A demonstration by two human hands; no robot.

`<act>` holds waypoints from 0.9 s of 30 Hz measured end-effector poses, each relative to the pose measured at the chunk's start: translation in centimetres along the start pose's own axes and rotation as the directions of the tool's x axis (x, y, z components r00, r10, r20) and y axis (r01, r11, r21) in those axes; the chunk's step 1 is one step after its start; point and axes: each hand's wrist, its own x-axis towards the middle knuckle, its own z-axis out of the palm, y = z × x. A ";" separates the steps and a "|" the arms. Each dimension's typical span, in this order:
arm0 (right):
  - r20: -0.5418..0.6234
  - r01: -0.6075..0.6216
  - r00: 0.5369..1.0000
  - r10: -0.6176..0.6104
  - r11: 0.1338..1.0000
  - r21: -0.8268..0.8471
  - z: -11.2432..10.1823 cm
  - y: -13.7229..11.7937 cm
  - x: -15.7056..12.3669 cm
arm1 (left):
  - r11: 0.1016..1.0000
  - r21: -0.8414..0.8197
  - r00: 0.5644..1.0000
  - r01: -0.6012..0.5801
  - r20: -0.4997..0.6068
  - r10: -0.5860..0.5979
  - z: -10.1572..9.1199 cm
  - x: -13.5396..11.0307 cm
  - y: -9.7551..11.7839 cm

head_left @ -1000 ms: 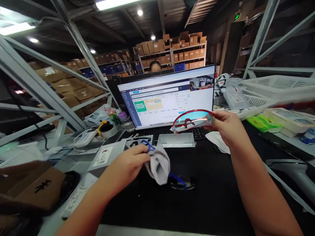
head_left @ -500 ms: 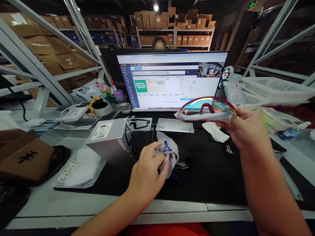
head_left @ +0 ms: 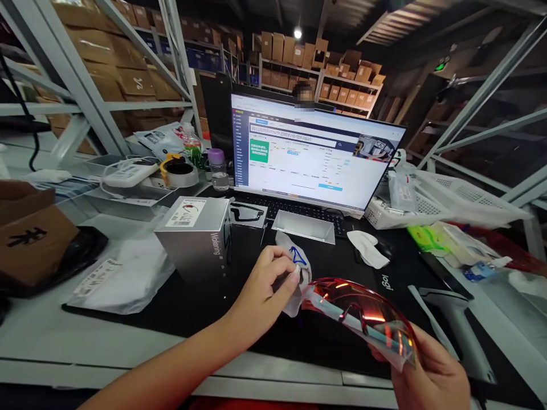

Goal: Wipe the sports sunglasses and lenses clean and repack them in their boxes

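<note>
In my right hand point(head_left: 431, 370) is a pair of red-rimmed shield sunglasses point(head_left: 363, 310), gripped at its right end and tilted down to the right. A strip of thin whitish wrapping lies along its lower edge. My left hand point(head_left: 267, 290) pinches a pale grey cloth pouch point(head_left: 301, 259) with a blue triangular mark. The left end of the sunglasses meets the pouch beside my left fingertips; whether it is inside the pouch I cannot tell. The grey product box point(head_left: 192, 239) stands upright left of my left hand.
A lit monitor point(head_left: 307, 154) and keyboard point(head_left: 277, 208) stand behind an open white tray point(head_left: 303, 228). At the right are a white cloth point(head_left: 367, 249), a mouse point(head_left: 384, 249) and a handheld scanner point(head_left: 459, 330). A plastic-wrapped packet point(head_left: 123, 285) lies left.
My right hand has brought the sunglasses down from in front of the monitor to the pouch. My left hand stays at the pouch. The camera view has tilted.
</note>
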 end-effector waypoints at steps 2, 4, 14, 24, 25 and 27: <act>0.003 0.011 1.000 -0.011 1.000 0.003 0.2 0.4 0.2 | 1.000 0.009 1.000 -0.023 -0.011 0.023 -0.1 0.2 0.2; 0.009 0.030 1.000 -0.029 0.999 -0.013 0.6 0.7 0.1 | 0.999 -0.043 0.999 -0.030 0.008 0.031 -0.1 0.4 0.3; -0.150 0.246 0.940 -0.307 0.912 -0.327 0.5 0.4 -1.4 | 0.994 -0.074 0.996 -0.085 0.035 0.088 0.5 0.1 0.3; 0.103 0.545 0.836 -0.539 0.795 -0.266 3.3 4.1 -3.1 | 0.977 -0.043 0.976 -0.208 0.062 0.210 0.7 -0.2 1.2; 0.134 0.611 0.788 -0.601 0.738 -0.285 3.4 4.2 -3.0 | 0.977 -0.037 0.974 -0.212 0.070 0.214 0.6 -0.1 1.2; 0.172 0.677 0.729 -0.663 0.660 -0.325 3.5 4.1 -2.6 | 0.976 -0.021 0.972 -0.219 0.085 0.220 0.6 0.0 1.3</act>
